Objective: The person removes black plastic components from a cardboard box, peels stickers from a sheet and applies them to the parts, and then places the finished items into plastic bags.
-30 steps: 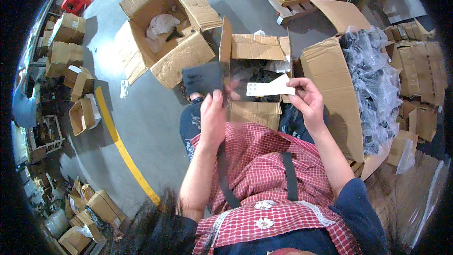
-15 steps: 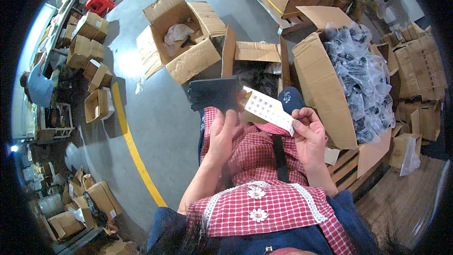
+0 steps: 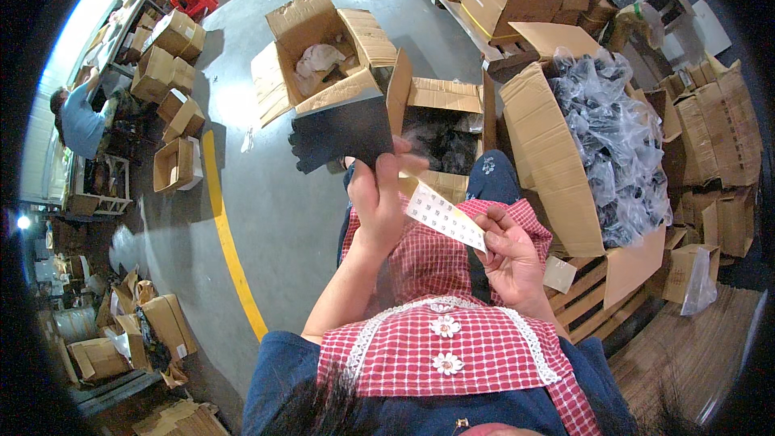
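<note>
My left hand (image 3: 381, 198) grips a flat black item (image 3: 343, 133) by its right end, thumb on top. The item's left edge looks bumpy, like short lobes, but I cannot make out its exact kind. My right hand (image 3: 514, 257) pinches a white sticker sheet (image 3: 446, 215) with rows of small printed labels. This sheet slants down to the right across my lap, its upper left end close to the fingers of my left hand. Beyond my hands an open carton (image 3: 444, 97) holds dark items in clear plastic.
A large carton (image 3: 557, 169) of clear-bagged dark items stands right on a wooden pallet (image 3: 593, 295). Another open carton (image 3: 311, 101) with white plastic inside sits ahead. A yellow floor line (image 3: 228, 254) runs at left. At far left a person (image 3: 83, 121) is beside shelving and boxes.
My left hand has turned the black item and shifted it slightly left, so its lobed edge shows. The sticker sheet and my right hand have moved a little left and down.
</note>
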`<move>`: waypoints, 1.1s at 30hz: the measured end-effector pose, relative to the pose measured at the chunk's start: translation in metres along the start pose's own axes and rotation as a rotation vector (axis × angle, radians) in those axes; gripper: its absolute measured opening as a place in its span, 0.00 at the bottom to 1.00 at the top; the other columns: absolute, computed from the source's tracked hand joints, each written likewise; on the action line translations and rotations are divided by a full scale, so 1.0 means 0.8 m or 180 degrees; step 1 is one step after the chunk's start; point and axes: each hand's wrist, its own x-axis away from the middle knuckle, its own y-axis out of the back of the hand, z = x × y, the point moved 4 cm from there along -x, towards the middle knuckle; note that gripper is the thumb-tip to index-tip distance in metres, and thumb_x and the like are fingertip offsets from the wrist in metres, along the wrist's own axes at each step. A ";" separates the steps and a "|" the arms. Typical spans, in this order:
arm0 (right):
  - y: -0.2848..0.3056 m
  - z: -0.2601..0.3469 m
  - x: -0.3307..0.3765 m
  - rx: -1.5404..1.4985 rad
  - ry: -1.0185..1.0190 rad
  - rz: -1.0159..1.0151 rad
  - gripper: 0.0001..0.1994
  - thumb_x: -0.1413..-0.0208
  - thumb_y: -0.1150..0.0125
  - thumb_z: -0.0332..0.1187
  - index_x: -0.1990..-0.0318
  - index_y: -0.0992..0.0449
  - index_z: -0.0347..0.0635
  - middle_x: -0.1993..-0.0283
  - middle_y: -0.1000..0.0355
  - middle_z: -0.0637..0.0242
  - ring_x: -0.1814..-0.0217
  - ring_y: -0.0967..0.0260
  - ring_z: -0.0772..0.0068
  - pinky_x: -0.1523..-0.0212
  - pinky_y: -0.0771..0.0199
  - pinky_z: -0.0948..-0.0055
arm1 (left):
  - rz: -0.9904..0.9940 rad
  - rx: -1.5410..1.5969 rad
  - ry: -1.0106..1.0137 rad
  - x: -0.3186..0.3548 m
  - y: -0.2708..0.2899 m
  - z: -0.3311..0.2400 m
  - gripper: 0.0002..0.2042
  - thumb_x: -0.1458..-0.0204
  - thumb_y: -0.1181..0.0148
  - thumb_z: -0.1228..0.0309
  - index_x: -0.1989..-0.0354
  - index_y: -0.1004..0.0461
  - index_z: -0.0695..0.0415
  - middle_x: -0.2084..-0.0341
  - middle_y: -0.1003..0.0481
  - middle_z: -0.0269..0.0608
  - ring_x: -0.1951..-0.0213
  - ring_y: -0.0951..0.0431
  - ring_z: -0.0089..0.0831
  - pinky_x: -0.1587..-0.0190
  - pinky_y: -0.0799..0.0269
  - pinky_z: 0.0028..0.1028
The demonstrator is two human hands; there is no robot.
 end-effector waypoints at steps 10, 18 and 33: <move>-0.029 0.048 -0.007 0.3904 0.1425 -0.0109 0.11 0.35 0.44 0.29 0.49 0.29 0.35 0.57 0.26 0.65 0.57 0.28 0.78 0.54 0.27 0.77 | -0.0296 -0.0887 -0.0219 0.011 -0.001 0.007 0.10 0.34 0.48 0.68 0.55 0.31 0.64 0.67 0.25 0.39 0.68 0.27 0.23 0.65 0.29 0.25; -0.109 0.030 -0.004 0.4959 0.2348 0.0616 0.19 0.46 0.36 0.34 0.48 0.27 0.35 0.54 0.26 0.52 0.50 0.28 0.52 0.46 0.29 0.60 | -0.0362 -0.1512 -0.0641 0.020 -0.001 0.010 0.09 0.38 0.43 0.70 0.57 0.28 0.65 0.73 0.25 0.35 0.72 0.30 0.20 0.71 0.31 0.25; -0.099 0.010 -0.009 0.5671 0.3619 0.0515 0.09 0.55 0.36 0.20 0.66 0.27 0.37 0.69 0.29 0.60 0.66 0.29 0.59 0.65 0.27 0.65 | 0.0107 -0.2004 -0.0066 0.022 -0.015 -0.002 0.10 0.40 0.41 0.71 0.66 0.31 0.67 0.78 0.25 0.58 0.75 0.23 0.54 0.74 0.31 0.41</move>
